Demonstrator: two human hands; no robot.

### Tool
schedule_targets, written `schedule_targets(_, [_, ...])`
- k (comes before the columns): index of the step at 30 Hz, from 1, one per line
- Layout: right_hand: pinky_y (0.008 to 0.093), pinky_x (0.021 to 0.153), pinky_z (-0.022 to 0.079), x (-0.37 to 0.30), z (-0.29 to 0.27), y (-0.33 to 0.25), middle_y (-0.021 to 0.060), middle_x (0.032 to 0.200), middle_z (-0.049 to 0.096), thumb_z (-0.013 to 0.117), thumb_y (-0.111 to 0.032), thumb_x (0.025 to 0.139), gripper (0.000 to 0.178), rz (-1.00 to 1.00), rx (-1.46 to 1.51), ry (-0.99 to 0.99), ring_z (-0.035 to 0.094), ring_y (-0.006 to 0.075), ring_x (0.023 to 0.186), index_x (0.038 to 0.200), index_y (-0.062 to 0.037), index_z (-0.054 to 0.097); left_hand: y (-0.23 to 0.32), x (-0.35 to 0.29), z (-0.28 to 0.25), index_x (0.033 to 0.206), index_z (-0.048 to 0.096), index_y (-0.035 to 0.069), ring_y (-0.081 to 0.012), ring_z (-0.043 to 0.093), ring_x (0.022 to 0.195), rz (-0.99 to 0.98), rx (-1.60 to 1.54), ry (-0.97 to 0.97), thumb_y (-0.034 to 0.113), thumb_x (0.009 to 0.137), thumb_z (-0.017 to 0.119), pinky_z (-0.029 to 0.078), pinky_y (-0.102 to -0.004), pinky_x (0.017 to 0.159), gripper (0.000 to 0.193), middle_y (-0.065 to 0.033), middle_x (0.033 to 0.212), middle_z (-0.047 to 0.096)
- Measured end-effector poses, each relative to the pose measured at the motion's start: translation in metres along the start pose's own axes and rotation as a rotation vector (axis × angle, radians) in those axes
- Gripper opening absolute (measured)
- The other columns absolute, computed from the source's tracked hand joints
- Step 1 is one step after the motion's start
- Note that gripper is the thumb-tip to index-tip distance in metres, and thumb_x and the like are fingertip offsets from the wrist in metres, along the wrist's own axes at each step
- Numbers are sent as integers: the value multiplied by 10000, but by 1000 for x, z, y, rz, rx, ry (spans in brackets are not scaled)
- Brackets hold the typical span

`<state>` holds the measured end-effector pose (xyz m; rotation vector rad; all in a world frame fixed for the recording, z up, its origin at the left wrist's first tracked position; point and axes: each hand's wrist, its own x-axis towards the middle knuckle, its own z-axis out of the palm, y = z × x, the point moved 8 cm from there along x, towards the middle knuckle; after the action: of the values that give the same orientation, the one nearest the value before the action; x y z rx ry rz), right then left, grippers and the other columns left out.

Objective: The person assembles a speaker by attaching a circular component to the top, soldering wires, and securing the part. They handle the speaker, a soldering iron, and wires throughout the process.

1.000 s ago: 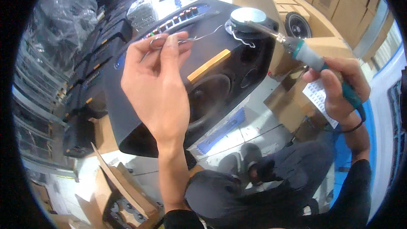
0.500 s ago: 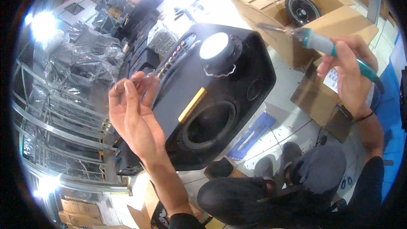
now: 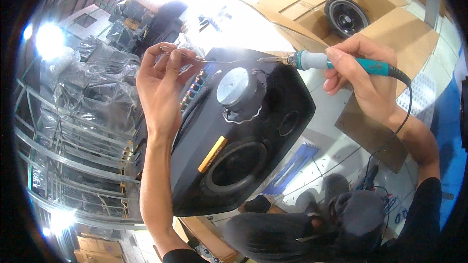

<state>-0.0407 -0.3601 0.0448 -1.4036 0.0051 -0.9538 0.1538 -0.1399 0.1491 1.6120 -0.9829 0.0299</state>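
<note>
In my right hand (image 3: 370, 75) is a soldering iron (image 3: 314, 61) with a teal and pale grey handle, its tip pointing left. Between the thumb and fingers of my left hand (image 3: 158, 87) is a thin length of solder wire (image 3: 219, 62), stretched toward the iron. The wire's end meets or nearly meets the iron's tip, above the far side of a black speaker cabinet (image 3: 297, 100). On the cabinet rests a small speaker driver (image 3: 236, 87), its round silvery magnet facing up. A yellow bar-shaped object (image 3: 212, 154) lies beside the round woofer opening (image 3: 238, 165).
An open cardboard box (image 3: 404, 29) at the far right holds a large black speaker (image 3: 347, 17). The iron's cord (image 3: 409, 102) hangs past my right wrist. A blue plastic piece (image 3: 295, 168) lies on the tiled floor. Metal racks (image 3: 83, 153) and plastic-wrapped goods (image 3: 90, 87) stand left.
My right hand has brought the soldering iron left, and my left hand has risen with the solder wire. Iron tip and wire, apart before, now come together over the cabinet.
</note>
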Motion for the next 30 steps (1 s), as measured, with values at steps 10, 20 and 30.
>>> schedule_targets(10, [261,516,574,14,8,-1,111,728,677,618,-212,970,241,52,-70,-74,687,148,594,939,25,646,-8,7,3,1131,537,32,-209,705,900,6,20,-20,169,1012,605,614,-391,851,194,-105,978,692])
schedule_targets(20, [256,512,571,16,11,2,108,720,673,622,-220,969,246,102,-48,-70,683,145,587,933,23,644,-9,6,8,1138,531,25,-213,703,905,8,75,-36,178,1018,593,620,-385,835,204,-110,978,687])
schedule_targets(30, [255,497,564,15,14,3,110,712,671,630,-219,965,246,122,-79,-63,678,145,570,921,22,647,-8,6,8,1146,527,18,-216,701,903,18,57,-50,169,1020,588,621,-397,848,206,-110,970,682])
